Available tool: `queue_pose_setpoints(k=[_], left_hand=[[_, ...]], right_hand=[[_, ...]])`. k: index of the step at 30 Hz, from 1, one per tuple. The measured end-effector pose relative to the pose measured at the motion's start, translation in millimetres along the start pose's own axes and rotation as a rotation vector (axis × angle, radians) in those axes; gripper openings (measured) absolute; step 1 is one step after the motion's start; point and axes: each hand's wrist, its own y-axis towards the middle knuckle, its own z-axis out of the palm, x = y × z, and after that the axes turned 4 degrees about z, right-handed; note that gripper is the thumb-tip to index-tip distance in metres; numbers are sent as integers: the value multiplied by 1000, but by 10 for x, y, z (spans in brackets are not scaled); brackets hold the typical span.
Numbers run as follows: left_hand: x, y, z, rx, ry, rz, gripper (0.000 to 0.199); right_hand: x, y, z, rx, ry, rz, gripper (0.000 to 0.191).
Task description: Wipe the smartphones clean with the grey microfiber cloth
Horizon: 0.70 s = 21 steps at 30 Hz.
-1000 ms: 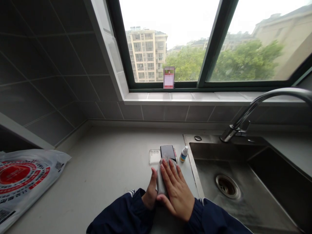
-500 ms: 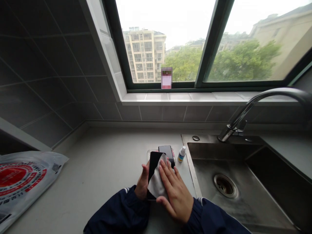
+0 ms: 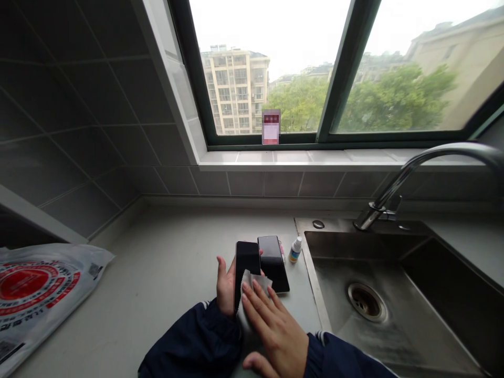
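Observation:
My left hand holds a black smartphone from beneath, its thumb sticking up off the left side and fingertips showing at the right edge. Over the lower part of the screen lies a light grey cleaning cloth with a zigzag edge. My right hand presses the cloth onto the glass with its fingers laid flat and its thumb spread away. Just right of the held phone, a second dark phone lies on the counter. A small white spray bottle with a blue and yellow label stands upright beside it.
The steel sink is set into the counter at right, under a curved chrome faucet. A white plastic bag with red print lies at the left. Behind the counter is a window sill.
The cloth and my right hand have slid down the phone, baring the upper screen. The held phone has shifted slightly left, and more of the second phone shows.

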Motion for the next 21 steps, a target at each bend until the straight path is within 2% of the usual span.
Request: queue_pose_setpoints(k=[5,9,12,16,21], left_hand=[[126,-52,-19,71,-33,-37,79],[307,-119,-89,132,-38,-133,81],[462,-136,-174,238,4,-113,77],[579,-150,-259,346,156,-38,61],[507,-219,-281,355,537,35,61]], right_hand=[[-7,-3,80,-76,12,31,89],[-43,15,22,-33,-34,35,91],[-124,35,-36,-96,-59,63,88],[-283,54,-79,-190,-81,119,76],[-364,76,-134,-296,-56,156,53]])
